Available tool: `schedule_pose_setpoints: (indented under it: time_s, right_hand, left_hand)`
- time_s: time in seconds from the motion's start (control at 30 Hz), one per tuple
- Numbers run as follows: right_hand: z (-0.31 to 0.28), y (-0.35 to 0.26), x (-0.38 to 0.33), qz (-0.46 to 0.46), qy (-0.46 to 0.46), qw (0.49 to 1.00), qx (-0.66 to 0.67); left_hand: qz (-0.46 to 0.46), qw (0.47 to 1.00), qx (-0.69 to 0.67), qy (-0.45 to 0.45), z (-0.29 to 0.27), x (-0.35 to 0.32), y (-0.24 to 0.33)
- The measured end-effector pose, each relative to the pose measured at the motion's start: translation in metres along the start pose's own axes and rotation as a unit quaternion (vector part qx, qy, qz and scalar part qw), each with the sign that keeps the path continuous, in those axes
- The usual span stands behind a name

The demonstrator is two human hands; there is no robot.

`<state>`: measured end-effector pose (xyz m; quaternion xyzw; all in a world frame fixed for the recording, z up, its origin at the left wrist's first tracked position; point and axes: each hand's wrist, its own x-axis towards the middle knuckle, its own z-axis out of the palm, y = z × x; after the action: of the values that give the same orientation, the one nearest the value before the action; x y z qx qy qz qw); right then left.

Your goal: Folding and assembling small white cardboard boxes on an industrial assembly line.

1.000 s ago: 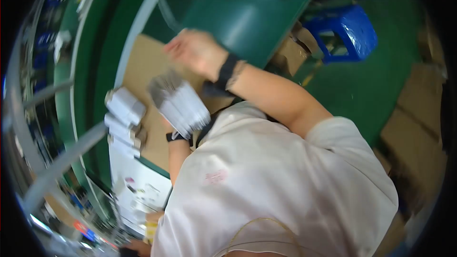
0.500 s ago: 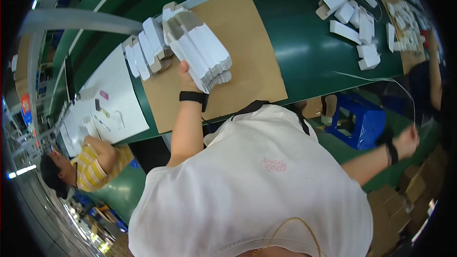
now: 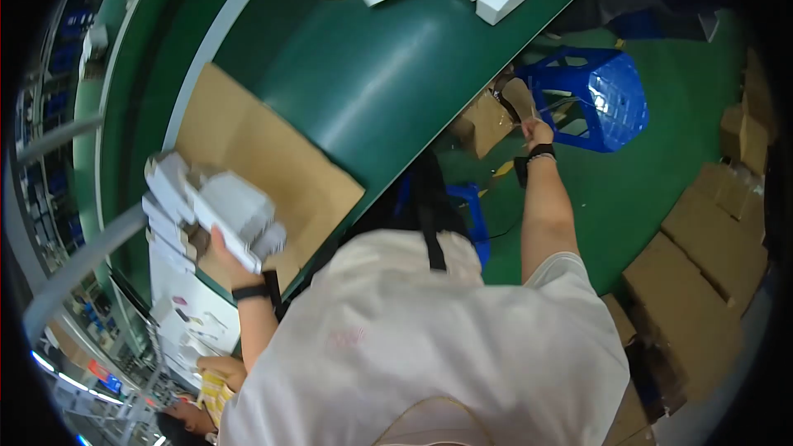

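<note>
Stack of flat white folded cardboard boxes point(image 3: 216, 208), over brown cardboard sheet point(image 3: 264, 161) on green table point(image 3: 372, 74), clamped in our left hand point(image 3: 225, 249); right hand point(image 3: 535, 130) apart w/ fingers curled, contents unclear; light, stiff, slippery stack, prob. best pinched mid-edge.

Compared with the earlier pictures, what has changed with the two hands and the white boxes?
The right hand left the table and now reaches down beside it, near a brown carton and the blue stool; whether it grips anything is unclear. The left hand stayed on the stack of flat white boxes over the cardboard sheet on the green table.
</note>
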<state>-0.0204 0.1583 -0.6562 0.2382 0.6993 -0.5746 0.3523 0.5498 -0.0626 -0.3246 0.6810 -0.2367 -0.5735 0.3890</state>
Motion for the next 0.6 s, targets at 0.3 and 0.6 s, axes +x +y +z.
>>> schedule_pose_setpoints:
  time_s: [0.3, 0.6]
  right_hand:
    - [0.055, 0.066, 0.064, 0.048, 0.063, 0.997, 0.027]
    - [0.028, 0.034, -0.088, -0.359, -0.185, 0.845, -0.35]
  left_hand:
    - [-0.047, 0.998, 0.002, 0.038, -0.016, -0.005, -0.023]
    - [-0.039, 0.997, -0.066, 0.022, 0.03, -0.031, -0.002]
